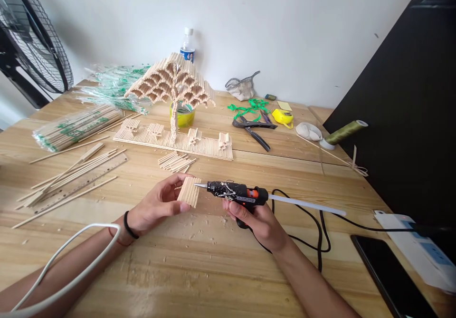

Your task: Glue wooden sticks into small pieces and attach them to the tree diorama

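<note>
Between the thumb and fingers of my left hand (164,198) is a small panel of wooden sticks (189,192) laid side by side. My right hand (254,218) grips a black hot glue gun (231,192), its metal nozzle at the panel's right edge. A translucent glue stick (306,204) juts from the back of the gun. Just beyond the panel lies a loose group of short cut sticks (176,161). Farther back stands a stick-built tree-like model (173,87) on a slatted base (210,150) with several small stick pieces on it.
Long sticks and a clear ruler (81,182) lie at left, near bagged sticks (78,127). Pliers (254,131), green ribbon (251,109) and a thread spool (345,132) are at back right. The gun's black cord (320,242) runs to a power strip (416,246) beside a phone (392,275).
</note>
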The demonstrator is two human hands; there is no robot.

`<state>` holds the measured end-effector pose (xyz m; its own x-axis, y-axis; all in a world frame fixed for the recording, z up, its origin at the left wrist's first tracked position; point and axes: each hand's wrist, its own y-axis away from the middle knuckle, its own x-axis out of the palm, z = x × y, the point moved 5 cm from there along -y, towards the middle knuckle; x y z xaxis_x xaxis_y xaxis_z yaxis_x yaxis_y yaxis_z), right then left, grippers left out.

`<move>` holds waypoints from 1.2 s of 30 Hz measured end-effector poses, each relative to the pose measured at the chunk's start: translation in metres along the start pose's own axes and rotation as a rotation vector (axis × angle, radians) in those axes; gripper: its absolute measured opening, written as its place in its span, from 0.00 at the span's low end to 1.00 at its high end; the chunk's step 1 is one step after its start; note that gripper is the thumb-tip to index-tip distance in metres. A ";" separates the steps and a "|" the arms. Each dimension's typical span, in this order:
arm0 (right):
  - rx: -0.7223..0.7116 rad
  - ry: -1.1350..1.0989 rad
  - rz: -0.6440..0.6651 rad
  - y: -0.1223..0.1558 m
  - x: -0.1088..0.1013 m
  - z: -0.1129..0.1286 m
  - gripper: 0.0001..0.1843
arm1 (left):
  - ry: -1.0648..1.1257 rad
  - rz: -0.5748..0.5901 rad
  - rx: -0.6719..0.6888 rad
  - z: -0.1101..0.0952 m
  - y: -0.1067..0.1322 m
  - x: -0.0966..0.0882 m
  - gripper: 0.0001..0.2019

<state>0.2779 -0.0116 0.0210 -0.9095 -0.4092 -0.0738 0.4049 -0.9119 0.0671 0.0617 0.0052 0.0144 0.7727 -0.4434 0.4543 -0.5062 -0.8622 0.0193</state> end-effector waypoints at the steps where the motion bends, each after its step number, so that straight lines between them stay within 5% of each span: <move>1: 0.000 0.004 -0.003 0.000 0.000 0.000 0.26 | -0.004 -0.002 0.003 0.000 0.000 -0.001 0.24; 26: 0.006 0.034 -0.048 0.000 -0.008 0.002 0.26 | -0.027 -0.047 0.013 0.001 0.001 -0.004 0.24; 36: -0.048 -0.043 -0.012 -0.001 0.000 -0.002 0.25 | -0.019 0.038 0.037 0.003 0.000 -0.003 0.25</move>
<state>0.2775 -0.0107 0.0192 -0.9171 -0.3974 -0.0312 0.3970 -0.9176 0.0181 0.0609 0.0054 0.0101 0.7605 -0.4801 0.4373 -0.5209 -0.8531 -0.0308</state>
